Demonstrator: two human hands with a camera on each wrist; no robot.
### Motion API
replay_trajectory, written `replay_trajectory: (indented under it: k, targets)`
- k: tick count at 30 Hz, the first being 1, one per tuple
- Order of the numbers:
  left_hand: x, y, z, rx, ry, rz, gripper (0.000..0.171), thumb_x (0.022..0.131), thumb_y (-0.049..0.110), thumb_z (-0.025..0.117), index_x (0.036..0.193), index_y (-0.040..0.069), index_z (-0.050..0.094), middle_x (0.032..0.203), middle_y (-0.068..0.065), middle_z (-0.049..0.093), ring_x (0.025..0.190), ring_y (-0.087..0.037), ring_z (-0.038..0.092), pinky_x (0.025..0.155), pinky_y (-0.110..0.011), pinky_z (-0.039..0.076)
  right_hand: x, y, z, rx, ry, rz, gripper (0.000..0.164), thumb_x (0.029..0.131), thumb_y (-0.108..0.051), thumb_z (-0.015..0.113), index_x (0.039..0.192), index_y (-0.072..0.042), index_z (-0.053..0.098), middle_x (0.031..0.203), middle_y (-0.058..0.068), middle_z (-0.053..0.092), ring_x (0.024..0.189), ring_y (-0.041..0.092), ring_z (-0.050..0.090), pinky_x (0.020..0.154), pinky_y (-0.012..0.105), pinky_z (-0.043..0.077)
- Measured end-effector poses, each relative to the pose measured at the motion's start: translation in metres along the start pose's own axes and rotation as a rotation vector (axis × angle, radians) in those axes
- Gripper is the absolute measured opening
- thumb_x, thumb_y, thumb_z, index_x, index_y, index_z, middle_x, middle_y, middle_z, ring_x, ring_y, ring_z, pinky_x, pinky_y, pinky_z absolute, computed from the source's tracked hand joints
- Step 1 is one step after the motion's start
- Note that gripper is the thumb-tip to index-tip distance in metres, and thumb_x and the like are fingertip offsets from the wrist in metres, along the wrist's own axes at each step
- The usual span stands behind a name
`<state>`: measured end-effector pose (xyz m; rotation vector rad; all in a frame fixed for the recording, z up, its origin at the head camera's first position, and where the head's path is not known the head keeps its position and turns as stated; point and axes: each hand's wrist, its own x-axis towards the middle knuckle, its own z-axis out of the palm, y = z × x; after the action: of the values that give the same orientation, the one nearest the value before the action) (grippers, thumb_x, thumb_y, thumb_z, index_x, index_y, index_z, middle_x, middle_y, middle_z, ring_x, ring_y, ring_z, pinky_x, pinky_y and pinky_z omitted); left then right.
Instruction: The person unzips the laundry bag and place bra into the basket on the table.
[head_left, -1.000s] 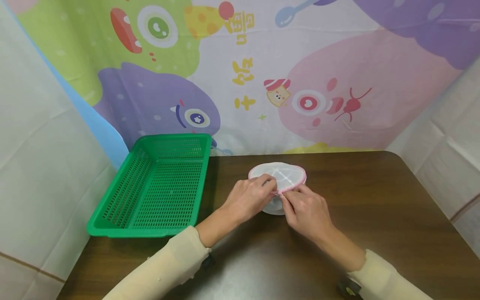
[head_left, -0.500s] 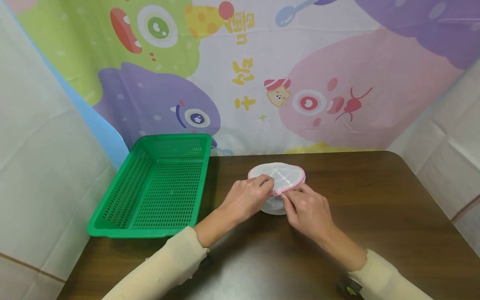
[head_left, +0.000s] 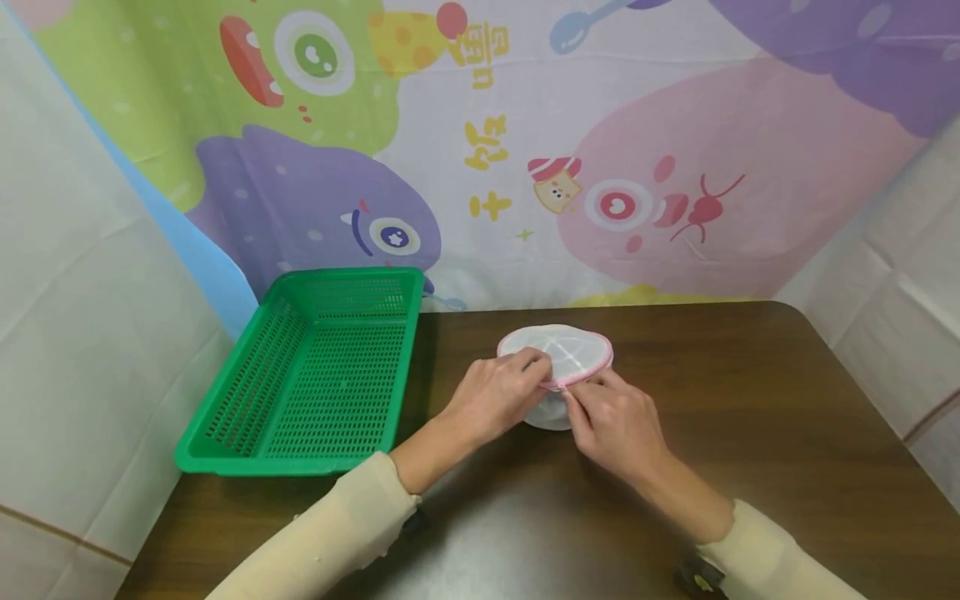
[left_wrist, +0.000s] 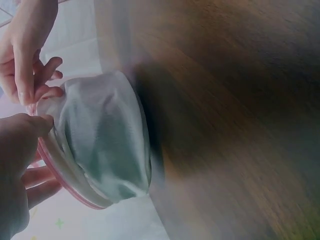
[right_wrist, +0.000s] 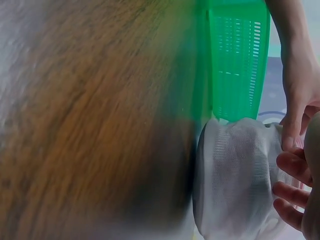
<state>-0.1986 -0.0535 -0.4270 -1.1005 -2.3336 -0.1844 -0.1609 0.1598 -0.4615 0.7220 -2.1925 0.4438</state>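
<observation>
A white mesh laundry bag point(head_left: 576, 350) with a pink zipper edge stands on the table in the head view, its round top tilted up. My left hand point(head_left: 497, 398) pinches the pink edge at the front left, thumb and fingers curled at the rim. Right beside it, my right hand point(head_left: 618, 425) pinches the zipper at the front, its fingertips close to the left hand's. The left wrist view shows the bag's soft, creased mesh side point(left_wrist: 102, 130) below both hands. Part of the zipper is hidden behind the fingers.
A green plastic basket point(head_left: 405, 392) with slotted walls stands to the left of the bag on the brown wooden table point(head_left: 757, 417). Behind the table hangs a cartoon-printed cloth point(head_left: 487, 250), and pale panels point(head_left: 90, 333) stand at both sides.
The bag and both hands stay nearly in place. My left hand's fingers shift very slightly at the pink edge.
</observation>
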Motion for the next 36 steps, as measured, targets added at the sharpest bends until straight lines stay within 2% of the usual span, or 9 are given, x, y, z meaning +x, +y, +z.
replay_trajectory:
  k: [15, 27, 36]
  targets:
    - [0.0010, -0.0005, 0.0003, 0.043, 0.003, 0.024, 0.015, 0.103, 0.025, 0.085, 0.111, 0.018, 0.074, 0.113, 0.002, 0.082, 0.076, -0.014, 0.080, 0.059, -0.027, 0.063, -0.0005, -0.0005, 0.0010, 0.007, -0.013, 0.014, 0.011, 0.093, -0.012, 0.080, 0.085, -0.008, 0.073, 0.075, 0.005, 0.077, 0.082, 0.028, 0.072, 0.056, 0.041, 0.057]
    - [-0.0004, -0.0024, -0.0006, -0.002, 0.006, 0.025, 0.010, 0.105, 0.021, 0.082, 0.110, 0.016, 0.075, 0.115, -0.001, 0.082, 0.075, -0.017, 0.080, 0.057, -0.029, 0.063, -0.0026, 0.0032, -0.0017, -0.006, -0.031, 0.034, 0.018, 0.095, -0.014, 0.080, 0.081, -0.009, 0.070, 0.072, 0.002, 0.074, 0.081, 0.026, 0.071, 0.054, 0.039, 0.055]
    - [0.0005, -0.0008, -0.0007, -0.003, 0.012, 0.015, 0.019, 0.101, 0.026, 0.087, 0.107, 0.017, 0.072, 0.112, 0.001, 0.082, 0.075, -0.014, 0.078, 0.059, -0.028, 0.063, -0.0017, 0.0015, -0.0023, 0.001, -0.012, 0.014, 0.019, 0.094, -0.012, 0.077, 0.079, -0.009, 0.066, 0.070, 0.003, 0.071, 0.079, 0.026, 0.070, 0.053, 0.038, 0.053]
